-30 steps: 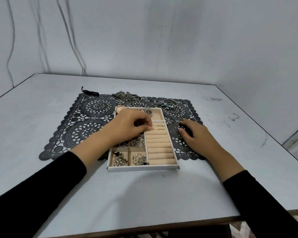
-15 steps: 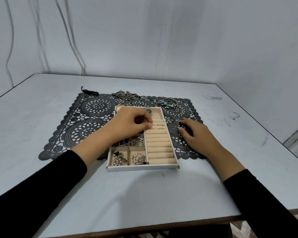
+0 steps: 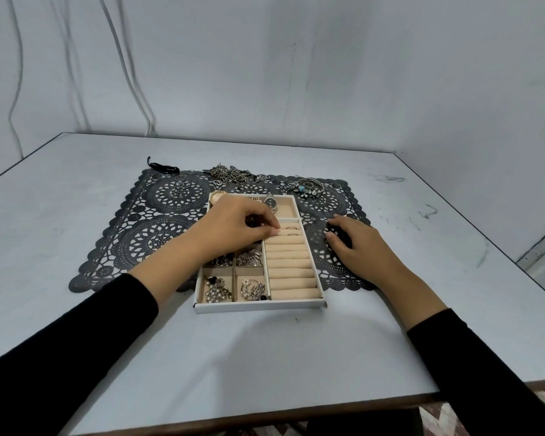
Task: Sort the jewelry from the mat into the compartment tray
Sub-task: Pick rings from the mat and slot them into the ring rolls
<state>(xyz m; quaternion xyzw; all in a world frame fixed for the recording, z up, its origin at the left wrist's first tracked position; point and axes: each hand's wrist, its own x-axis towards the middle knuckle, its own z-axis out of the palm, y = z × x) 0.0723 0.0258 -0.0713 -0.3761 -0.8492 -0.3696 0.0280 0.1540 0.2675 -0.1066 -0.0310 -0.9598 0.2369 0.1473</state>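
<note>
Beige lining fills the white tray (image 3: 258, 305) on the black lace mat (image 3: 158, 234): a watch (image 3: 270, 202) in its far compartment, two rings (image 3: 291, 228) in the far slots (image 3: 285, 240), earrings (image 3: 216, 289) in the near left squares. Left hand (image 3: 236, 228) curls over the slots; whether its grip holds anything, I cannot tell. Right hand (image 3: 356, 243) rests flat on the mat, grip empty. Chains (image 3: 230, 176) lie at the mat's far edge.

Single head-worn wide-angle view, set above and behind both hands, facing forward and down, left hand (image 3: 238, 226) and right hand (image 3: 357, 243) close at mid-frame, sleeves (image 3: 60, 357) entering from the bottom corners, table (image 3: 265, 357) beneath them, wall (image 3: 296, 73) beyond the hands.
</note>
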